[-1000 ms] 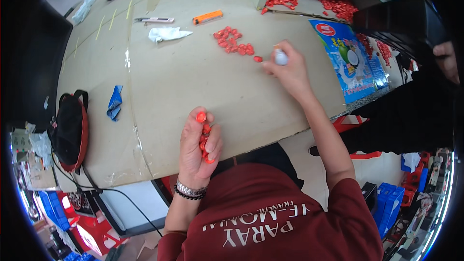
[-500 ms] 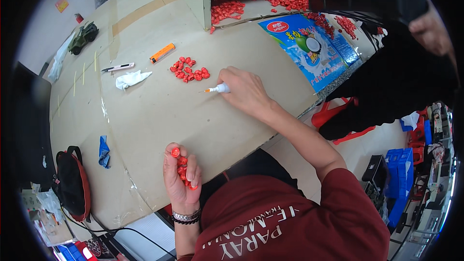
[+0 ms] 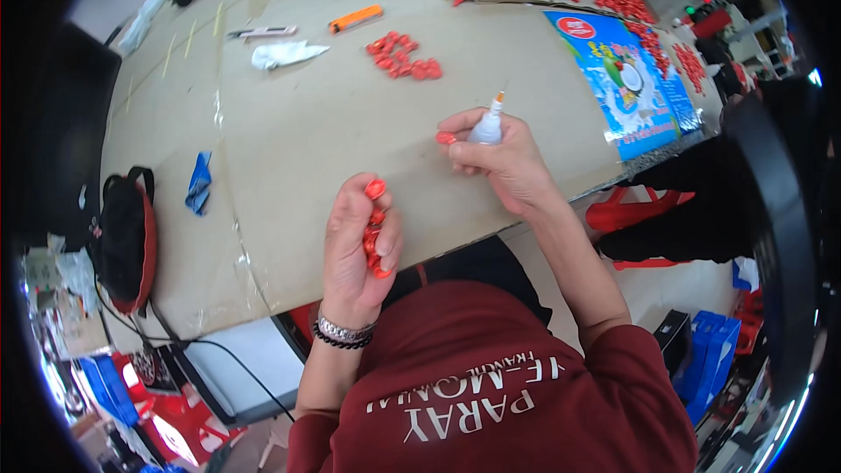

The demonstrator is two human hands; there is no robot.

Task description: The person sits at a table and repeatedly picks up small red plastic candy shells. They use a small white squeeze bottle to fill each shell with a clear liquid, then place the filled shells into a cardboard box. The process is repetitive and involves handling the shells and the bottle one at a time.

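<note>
My left hand is closed around several small shiny red pieces, with one red piece held up at the thumb and fingertips. In my right hand is a white needle-tip squeeze bottle, its orange-based tip pointing up and away from me. The fingertips of that hand also pinch a single red piece. A loose cluster of red pieces lies on the table beyond both hands. What kind of part the red pieces are, I cannot make out.
Behind the cluster lie an orange box-like stick, a pale cutter knife and a crumpled white tissue. A blue printed sheet covers the right side. A black pouch and a blue scrap sit left.
My right hand has drawn back from near the cluster toward me, and a red piece now shows in its fingertips. The bottle tip has swung upward. My left hand is raised closer to it.
</note>
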